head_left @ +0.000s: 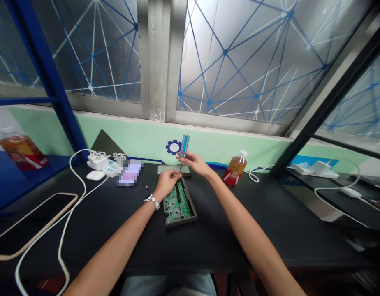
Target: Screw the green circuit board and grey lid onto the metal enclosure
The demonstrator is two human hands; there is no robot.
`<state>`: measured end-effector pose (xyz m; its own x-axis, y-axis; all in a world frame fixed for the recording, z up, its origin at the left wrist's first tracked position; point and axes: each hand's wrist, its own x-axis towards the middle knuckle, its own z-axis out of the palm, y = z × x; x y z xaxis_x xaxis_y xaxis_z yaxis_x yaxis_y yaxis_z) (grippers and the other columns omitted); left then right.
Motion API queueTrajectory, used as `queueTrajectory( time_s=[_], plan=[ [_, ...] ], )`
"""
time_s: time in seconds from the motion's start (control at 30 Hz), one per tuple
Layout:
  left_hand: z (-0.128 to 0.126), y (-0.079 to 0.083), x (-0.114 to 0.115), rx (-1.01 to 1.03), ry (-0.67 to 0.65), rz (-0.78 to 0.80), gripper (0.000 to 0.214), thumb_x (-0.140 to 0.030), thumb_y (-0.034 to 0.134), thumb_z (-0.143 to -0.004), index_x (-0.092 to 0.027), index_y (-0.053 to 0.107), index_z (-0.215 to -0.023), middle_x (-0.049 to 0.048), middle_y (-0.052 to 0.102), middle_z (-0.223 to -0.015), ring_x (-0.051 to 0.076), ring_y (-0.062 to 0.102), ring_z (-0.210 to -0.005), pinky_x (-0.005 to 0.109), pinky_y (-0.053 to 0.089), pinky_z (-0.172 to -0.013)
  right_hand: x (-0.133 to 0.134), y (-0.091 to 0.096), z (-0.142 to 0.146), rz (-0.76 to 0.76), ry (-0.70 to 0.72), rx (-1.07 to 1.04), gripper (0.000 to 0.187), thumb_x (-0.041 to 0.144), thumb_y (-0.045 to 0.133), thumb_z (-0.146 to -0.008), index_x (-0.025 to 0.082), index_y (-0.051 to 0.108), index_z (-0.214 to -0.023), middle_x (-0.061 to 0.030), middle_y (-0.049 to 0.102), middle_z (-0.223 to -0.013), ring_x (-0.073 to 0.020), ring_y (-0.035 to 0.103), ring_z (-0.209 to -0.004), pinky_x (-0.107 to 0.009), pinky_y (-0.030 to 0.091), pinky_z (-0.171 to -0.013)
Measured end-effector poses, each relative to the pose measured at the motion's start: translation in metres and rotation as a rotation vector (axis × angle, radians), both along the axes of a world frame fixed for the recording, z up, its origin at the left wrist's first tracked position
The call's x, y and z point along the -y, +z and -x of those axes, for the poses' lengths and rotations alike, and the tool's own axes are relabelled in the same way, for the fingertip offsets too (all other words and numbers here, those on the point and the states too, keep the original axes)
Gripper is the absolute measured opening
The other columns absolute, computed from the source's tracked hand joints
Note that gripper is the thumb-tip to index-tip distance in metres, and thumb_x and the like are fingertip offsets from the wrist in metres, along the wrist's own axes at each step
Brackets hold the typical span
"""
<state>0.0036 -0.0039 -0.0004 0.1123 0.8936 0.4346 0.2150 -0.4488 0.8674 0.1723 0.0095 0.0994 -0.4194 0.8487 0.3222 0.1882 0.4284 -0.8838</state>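
The right hand (196, 162) grasped an upright screwdriver (185, 144) by the lower part of its handle, while the left hand's (167, 183) fingers pinched the shaft lower down, over the far end of a green circuit board (177, 207) in a case (190, 198) lying on the black desk (214, 242).

From where I stand, this looks like an office or training room with a touch of the workshop. A black desk (221, 242) runs beneath hazy windows (227, 74) covered in blue and white network lines. The pale green wall (140, 139) carries a printed gear (174, 146) and white characters (119, 157). A blue post (38, 61) and a black post (332, 98) flank the workplace, with chargers (98, 161) nearby. The bare circuit board (180, 207) and screwdriver (185, 144) say electronics bench; the drink bottle (235, 169), ordinary desk.
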Motion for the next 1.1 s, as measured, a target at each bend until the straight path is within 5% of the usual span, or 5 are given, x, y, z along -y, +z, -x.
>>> queueTrajectory(
  time_s=[0.17,0.43,0.67,1.1],
  plan=[
    [0.001,0.005,0.004,-0.037,-0.019,0.005,0.024,-0.038,0.067,-0.084,-0.017,0.076,-0.089,0.0092,0.079,-0.091,0.025,0.073,-0.082,0.033,0.055,-0.075,0.003,0.007,-0.001,0.113,0.04,-0.085,0.031,0.04,0.064,-0.089,0.018,0.067,-0.11,-0.0102,0.074,-0.114,-0.0186,0.068,-0.104,-0.03,0.052,-0.086],
    [0.002,0.006,0.005,-0.035,-0.098,0.011,0.021,-0.033,0.062,-0.089,-0.018,0.076,-0.096,0.0079,0.079,-0.095,0.026,0.074,-0.092,0.035,0.055,-0.085,0.003,0.004,0.004,0.083,0.047,-0.164,0.035,0.048,0.068,-0.084,0.018,0.062,-0.101,-0.0098,0.074,-0.109,-0.017,0.07,-0.094,-0.028,0.052,-0.08],
    [0.001,0.009,0.011,-0.096,-0.061,-0.028,0.024,-0.032,0.058,-0.092,-0.02,0.076,-0.102,0.0065,0.08,-0.096,0.027,0.074,-0.094,0.036,0.054,-0.085,-0.001,-0.001,0.007,-0.002,-0.096,-0.241,0.047,0.05,0.082,-0.069,0.021,0.048,-0.086,0.0017,0.067,-0.077,-0.0161,0.07,-0.076,-0.027,0.052,-0.072],
    [0.001,0.012,0.016,-0.117,-0.046,-0.061,0.024,-0.032,0.057,-0.093,-0.021,0.076,-0.104,0.007,0.079,-0.1,0.028,0.073,-0.099,0.038,0.054,-0.091,0.005,-0.006,0.018,-0.257,-0.351,-0.119,0.042,0.055,0.072,-0.077,0.022,0.046,-0.078,0.002,0.059,-0.071,-0.014,0.058,-0.063,-0.026,0.048,-0.062]
  ],
)
